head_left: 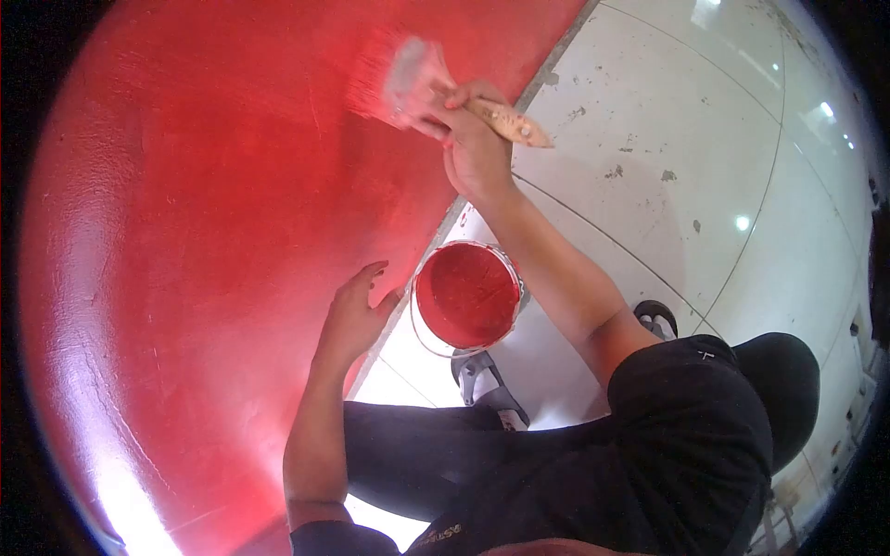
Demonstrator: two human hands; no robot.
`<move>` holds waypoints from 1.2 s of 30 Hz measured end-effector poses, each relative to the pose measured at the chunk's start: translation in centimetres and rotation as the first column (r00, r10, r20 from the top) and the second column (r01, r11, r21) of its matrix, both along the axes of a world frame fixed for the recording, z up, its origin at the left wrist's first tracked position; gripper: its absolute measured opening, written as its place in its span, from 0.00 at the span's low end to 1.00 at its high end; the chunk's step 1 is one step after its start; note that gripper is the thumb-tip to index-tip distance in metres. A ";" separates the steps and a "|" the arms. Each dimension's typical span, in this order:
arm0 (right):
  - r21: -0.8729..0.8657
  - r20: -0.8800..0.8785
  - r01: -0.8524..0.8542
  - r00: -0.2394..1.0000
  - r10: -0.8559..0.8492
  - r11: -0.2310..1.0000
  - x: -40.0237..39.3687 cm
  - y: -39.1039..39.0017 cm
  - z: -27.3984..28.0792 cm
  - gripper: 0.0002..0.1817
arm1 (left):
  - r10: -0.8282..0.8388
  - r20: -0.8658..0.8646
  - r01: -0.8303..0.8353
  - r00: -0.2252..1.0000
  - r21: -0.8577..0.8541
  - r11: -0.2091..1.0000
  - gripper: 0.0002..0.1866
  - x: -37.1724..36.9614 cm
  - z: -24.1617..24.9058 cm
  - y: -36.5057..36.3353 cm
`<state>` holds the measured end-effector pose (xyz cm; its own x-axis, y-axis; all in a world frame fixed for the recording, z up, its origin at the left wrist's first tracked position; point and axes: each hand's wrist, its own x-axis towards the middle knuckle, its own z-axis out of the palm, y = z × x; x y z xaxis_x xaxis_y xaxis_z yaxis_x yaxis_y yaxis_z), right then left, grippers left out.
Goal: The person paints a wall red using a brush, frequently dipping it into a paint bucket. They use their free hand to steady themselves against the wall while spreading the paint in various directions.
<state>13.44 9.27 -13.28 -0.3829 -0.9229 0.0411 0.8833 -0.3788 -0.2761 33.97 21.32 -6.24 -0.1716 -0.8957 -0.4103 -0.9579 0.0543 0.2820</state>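
Note:
A wide paintbrush (512, 122) with a pale wooden handle is in my right hand (480, 148), whose fingers close around its lower handle and ferrule. Its bristles, coated red and blurred by motion, lie against the glossy red painted surface (232, 185). Below that hand sits a round bucket (466, 295) of red paint, with a thin wire handle hanging over its near side. My left hand (354, 313) is left of the bucket, over the red surface, thumb apart from the fingers and nothing in it. Red smudges mark its fingertips.
White floor tiles (640, 139) with dark spots and scuffs spread to the right of the red surface's straight edge. My sandalled foot (487, 382) is just below the bucket, and another sandal (656, 318) shows farther right. Bright reflections streak the red surface at lower left.

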 end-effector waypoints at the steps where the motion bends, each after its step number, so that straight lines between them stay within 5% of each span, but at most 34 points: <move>1: -0.160 -0.019 0.014 1.000 -0.017 0.987 -0.3 -0.1 2.0 0.09 | 0.003 0.000 -0.003 1.000 -0.003 1.000 0.26 -0.2 0.1 0.0; 2: -0.316 -0.034 0.025 0.999 -0.037 0.948 -0.4 -0.2 2.9 0.09 | 0.020 -0.037 -0.022 0.999 -0.043 0.999 0.26 -0.3 0.2 -0.1; 5: -0.256 -0.265 0.054 0.956 -0.124 0.965 0.0 -2.5 0.5 0.09 | 0.051 -0.057 -0.054 0.997 -0.058 0.997 0.28 -0.1 -0.2 -0.2; 7: -0.107 0.026 -0.021 0.999 0.024 0.994 1.4 -2.4 -4.2 0.09 | 0.069 -0.037 -0.070 0.997 -0.039 0.997 0.29 0.6 -1.3 0.2; 11: 0.316 -0.226 0.049 0.974 0.025 0.947 -0.7 0.0 -14.4 0.07 | 0.161 0.106 -0.175 0.981 0.139 0.975 0.39 2.6 -5.1 2.0; 15: 0.432 -0.272 0.071 0.961 0.054 0.899 -3.6 2.1 -18.9 0.08 | 0.313 0.039 -0.300 0.949 0.412 0.860 0.38 1.3 -4.4 5.1; 18: 0.503 -0.203 0.090 0.979 0.017 0.860 -3.7 3.0 -19.8 0.12 | 0.663 -0.233 -0.406 0.711 0.634 0.658 0.35 -0.3 -2.3 6.9; 26: 0.593 -0.118 0.143 0.989 -0.090 0.793 -6.1 1.6 -18.3 0.15 | 0.816 -0.404 -0.378 0.413 0.739 0.558 0.14 2.0 -4.2 4.3; 29: 0.518 -0.172 0.176 0.980 -0.099 0.837 -7.0 1.7 -18.7 0.18 | 0.742 -0.303 -0.343 0.597 0.740 0.579 0.16 -0.3 -1.2 2.5; 36: 0.602 -0.208 0.211 0.973 -0.104 0.770 -7.4 4.8 -19.2 0.16 | 0.676 -0.396 -0.326 0.622 0.653 0.683 0.20 1.2 -2.2 3.8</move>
